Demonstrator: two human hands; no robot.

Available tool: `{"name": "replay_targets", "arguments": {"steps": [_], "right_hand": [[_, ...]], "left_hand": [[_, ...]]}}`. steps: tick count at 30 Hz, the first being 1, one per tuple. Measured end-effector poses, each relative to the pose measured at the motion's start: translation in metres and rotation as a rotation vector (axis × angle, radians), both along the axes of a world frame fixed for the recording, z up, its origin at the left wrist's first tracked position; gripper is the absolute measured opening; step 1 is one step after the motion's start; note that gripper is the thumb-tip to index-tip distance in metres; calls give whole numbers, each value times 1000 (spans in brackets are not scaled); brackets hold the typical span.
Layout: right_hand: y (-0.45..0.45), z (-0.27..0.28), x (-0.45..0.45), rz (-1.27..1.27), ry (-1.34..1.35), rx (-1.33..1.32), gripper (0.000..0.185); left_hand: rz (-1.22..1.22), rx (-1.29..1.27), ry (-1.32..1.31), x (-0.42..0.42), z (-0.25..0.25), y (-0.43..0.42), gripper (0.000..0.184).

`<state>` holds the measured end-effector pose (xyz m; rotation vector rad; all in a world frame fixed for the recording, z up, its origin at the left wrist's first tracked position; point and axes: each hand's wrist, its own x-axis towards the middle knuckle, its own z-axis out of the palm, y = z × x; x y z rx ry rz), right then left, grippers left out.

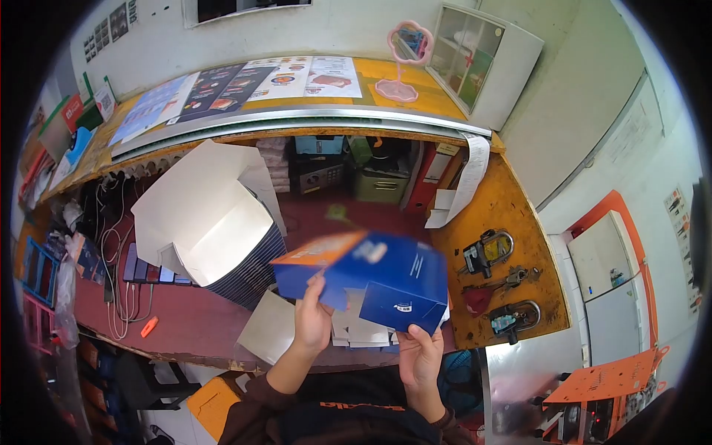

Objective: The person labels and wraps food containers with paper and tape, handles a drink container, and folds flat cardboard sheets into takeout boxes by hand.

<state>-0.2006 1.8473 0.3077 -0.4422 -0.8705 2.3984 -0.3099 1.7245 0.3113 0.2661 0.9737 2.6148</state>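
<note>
A blue and orange cardboard box [404,274] is held up in front of me, slightly blurred, over the front of the desk. My left hand [313,322] pinches a blue flap at its left side. At the lower right corner, my right hand [420,356] grips the box with the thumb on the near face. Left of it stands a tall nested stack of cartons [230,222] with white insides and spread flaps. Beneath the held box lie several pale card pieces [354,326], partly hidden. A light flat card [268,326] rests by my left forearm.
On the desk's left are phones [159,267], white cables [115,297] and an orange cutter-like object [149,327]. A raised shelf edge [311,115] runs across the back. Padlocks [489,252] and keys lie on the wooden ledge at right. A paper strip [471,174] hangs nearby.
</note>
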Motion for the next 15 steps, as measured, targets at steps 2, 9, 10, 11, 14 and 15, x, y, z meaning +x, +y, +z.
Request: {"name": "replay_targets", "arguments": {"steps": [2, 9, 10, 11, 14, 15], "right_hand": [[-1, -1, -2, -68, 10, 45, 34], [-36, -19, -11, -114, 139, 74, 39], [-42, -21, -15, -88, 94, -37, 39], [-42, -33, -14, -12, 86, -109, 42], [-45, -26, -19, -68, -25, 299, 38], [-35, -42, -12, -48, -184, 690, 30]], "left_hand": [[242, -243, -86, 3, -7, 7, 20], [280, -387, 279, 38, -39, 20, 16], [191, -288, 165, 41, -38, 21, 17], [87, -252, 176, 42, -41, 19, 8], [-31, -39, -160, 30, -10, 21, 32], [-141, 62, -316, 24, -4, 16, 42]]}}
